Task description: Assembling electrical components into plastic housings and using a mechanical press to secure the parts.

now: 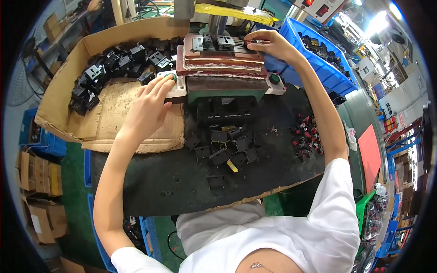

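Observation:
My left hand point(148, 107) reaches up with its fingers extended, the fingertips resting on the green push button point(171, 77) of a white-topped box. In front of me stands a press fixture point(223, 63) made of stacked brown plates on a green base. Black and grey socket modules point(226, 42) sit on its top plate. My right hand point(273, 43) is at the far right end of that plate, thumb and fingers pinched at a small dark part; its kind is hidden by the fingers. A second green button point(274, 78), untouched, is to the fixture's right.
At left, a cardboard box point(59, 107) holds many black socket modules point(111, 63). Loose black housings point(227, 148) lie mid-table, small red and black parts point(307, 136) at right. A blue crate point(334, 77) of black parts stands far right. Yellow tape point(236, 12) wraps the machine above.

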{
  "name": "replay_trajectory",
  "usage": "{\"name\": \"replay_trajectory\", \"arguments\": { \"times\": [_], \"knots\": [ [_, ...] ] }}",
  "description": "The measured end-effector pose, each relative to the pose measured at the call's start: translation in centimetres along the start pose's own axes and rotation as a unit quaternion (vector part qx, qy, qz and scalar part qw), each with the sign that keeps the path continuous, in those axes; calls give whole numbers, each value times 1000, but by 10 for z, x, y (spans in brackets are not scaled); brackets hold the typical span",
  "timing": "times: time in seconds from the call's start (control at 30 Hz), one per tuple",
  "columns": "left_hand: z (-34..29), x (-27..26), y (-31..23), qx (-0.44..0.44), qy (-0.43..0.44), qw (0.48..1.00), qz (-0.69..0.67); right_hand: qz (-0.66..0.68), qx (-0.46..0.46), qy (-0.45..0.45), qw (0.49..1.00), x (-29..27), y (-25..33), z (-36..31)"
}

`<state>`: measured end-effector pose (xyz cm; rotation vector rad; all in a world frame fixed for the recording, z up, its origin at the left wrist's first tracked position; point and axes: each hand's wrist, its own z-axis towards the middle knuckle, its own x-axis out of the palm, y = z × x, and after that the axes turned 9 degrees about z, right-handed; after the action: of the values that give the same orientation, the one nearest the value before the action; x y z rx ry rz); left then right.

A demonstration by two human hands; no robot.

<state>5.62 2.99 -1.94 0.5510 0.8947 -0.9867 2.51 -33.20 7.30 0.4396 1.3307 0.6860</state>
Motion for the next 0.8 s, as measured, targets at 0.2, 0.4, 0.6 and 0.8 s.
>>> {"name": "replay_trajectory", "arguments": {
  "times": [0.2, 0.4, 0.6, 0.8],
  "knots": [
    [1, 1, -2, -2, -8, 1000, -13, -124, -113, -121, 978, -6, 9, -12],
    [-2, -4, 2, -33, -11, 999, -8, -334, 94, 41, 937, -36, 42, -45],
    [9, -5, 2, -35, 0, 999, -2, -187, 149, 239, 941, -23, 3, -60],
    [10, -5, 2, -46, 14, 999, 9, -186, 136, 246, 941, -19, 0, -51]
  ]
}}
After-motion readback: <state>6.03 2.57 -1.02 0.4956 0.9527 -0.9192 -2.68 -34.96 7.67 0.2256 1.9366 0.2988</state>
